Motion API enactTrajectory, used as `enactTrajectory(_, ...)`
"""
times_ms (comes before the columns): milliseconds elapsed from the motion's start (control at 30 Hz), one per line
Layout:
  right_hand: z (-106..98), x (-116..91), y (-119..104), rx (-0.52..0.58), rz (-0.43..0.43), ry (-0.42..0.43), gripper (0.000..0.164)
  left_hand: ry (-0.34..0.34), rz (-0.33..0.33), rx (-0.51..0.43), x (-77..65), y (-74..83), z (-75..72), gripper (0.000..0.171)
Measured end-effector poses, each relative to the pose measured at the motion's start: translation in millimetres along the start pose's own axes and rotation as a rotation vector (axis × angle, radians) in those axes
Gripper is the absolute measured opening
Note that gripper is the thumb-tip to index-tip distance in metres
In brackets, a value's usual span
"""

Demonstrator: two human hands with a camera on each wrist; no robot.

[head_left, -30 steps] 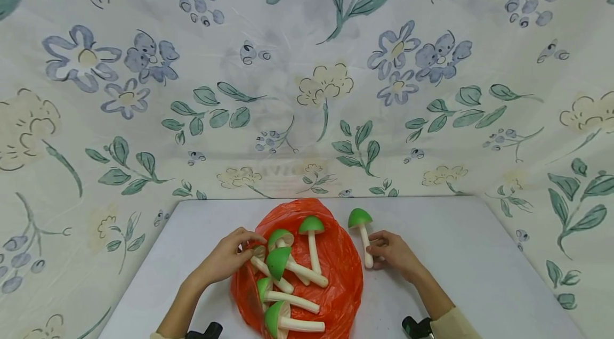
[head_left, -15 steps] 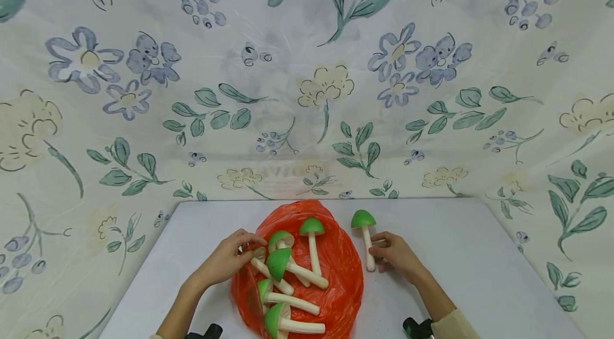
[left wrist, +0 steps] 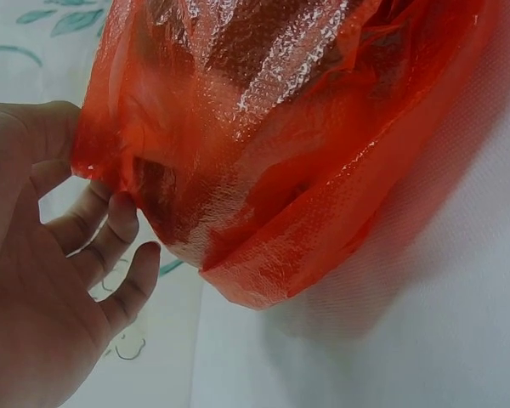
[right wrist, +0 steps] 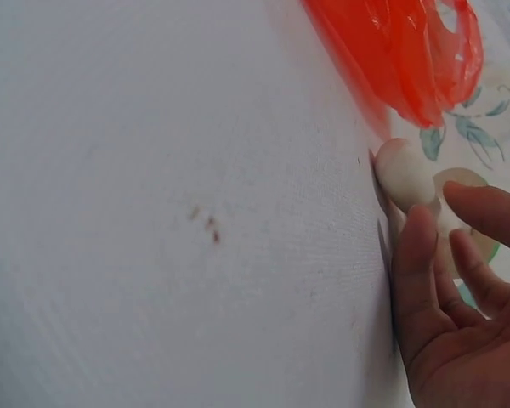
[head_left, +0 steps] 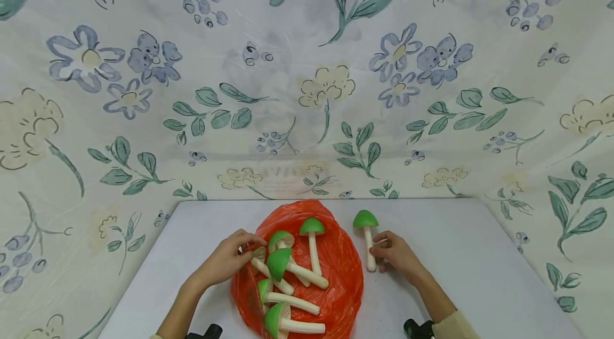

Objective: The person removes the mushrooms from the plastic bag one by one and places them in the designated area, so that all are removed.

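In the head view, my left hand [head_left: 232, 255] holds the left edge of a crumpled red plastic bag [head_left: 342, 269]. Its thumb and index finger pinch the bag's rim, while the other fingers [left wrist: 136, 276] spread loosely below. Several artificial mushrooms with green caps and white stems lie on the bag, such as one mushroom [head_left: 313, 245] near its top. To the right of the bag, a single mushroom [head_left: 368, 237] lies on the table, cap pointing away. My right hand [head_left: 397, 255] has its thumb and fingertips around the lower stem, whose rounded white end [right wrist: 405, 176] shows in the right wrist view.
The white table [head_left: 460, 253] extends on both sides of the bag. A floral cloth [head_left: 307, 88] hangs behind it and down its sides. Black devices sit at both wrists, including the right wrist camera [head_left: 418, 328].
The single mushroom has shifted slightly right and turned a little straighter, with my right hand moving along with it. My left hand and the bag stay in place.
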State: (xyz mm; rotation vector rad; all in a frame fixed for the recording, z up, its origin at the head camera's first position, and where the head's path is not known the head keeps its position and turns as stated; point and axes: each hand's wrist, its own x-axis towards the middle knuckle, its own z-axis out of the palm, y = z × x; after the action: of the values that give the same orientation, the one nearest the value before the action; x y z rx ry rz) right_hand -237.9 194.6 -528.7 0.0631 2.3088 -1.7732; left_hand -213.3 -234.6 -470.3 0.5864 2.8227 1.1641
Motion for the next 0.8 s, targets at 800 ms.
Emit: enactTrajectory(800,-1.2,-3.7,-2.3,0.002,-0.009,0.002,0.037,0.001,0.000,-0.002,-0.1,2.2,-1.0,0.031)
